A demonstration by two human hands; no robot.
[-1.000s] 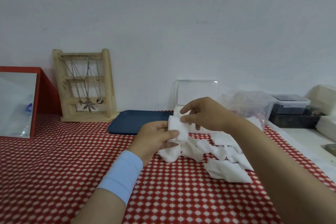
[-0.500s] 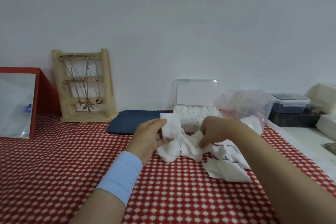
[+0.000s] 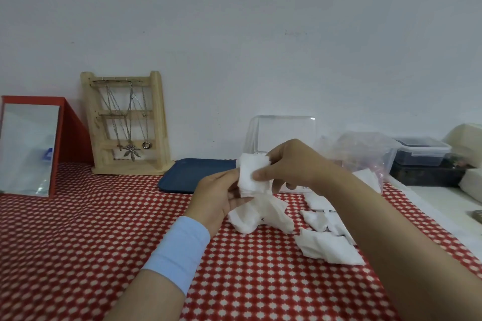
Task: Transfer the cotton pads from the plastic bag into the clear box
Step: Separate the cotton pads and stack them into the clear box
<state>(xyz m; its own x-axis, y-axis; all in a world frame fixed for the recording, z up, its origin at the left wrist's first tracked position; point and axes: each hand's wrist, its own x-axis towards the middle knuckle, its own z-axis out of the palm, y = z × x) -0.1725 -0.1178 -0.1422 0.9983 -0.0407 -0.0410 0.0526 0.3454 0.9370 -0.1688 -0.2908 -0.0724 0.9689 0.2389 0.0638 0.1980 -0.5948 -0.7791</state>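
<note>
Fingers of the left hand (image 3: pixel 219 197) curl round a small stack of cotton pads (image 3: pixel 251 177), held upright just in front of the clear box (image 3: pixel 283 134), while the right hand (image 3: pixel 294 161) pinches the same stack between thumb and fingertips. Half a second ago that right hand was down in the loose pads (image 3: pixel 263 214) lying on the checked cloth (image 3: pixel 104 229) in front of the box; it has since come up, apparently adding one more pad to the stack. The gathering therefore goes on, and this stack has not yet reached the box. The plastic bag (image 3: pixel 362 151) slumps just right of the box, a blue tray (image 3: pixel 193 174) lies to its left, and a wooden jewellery stand (image 3: pixel 125 122) stands further left. Both hands hide the box's opening, below its raised lid.
</note>
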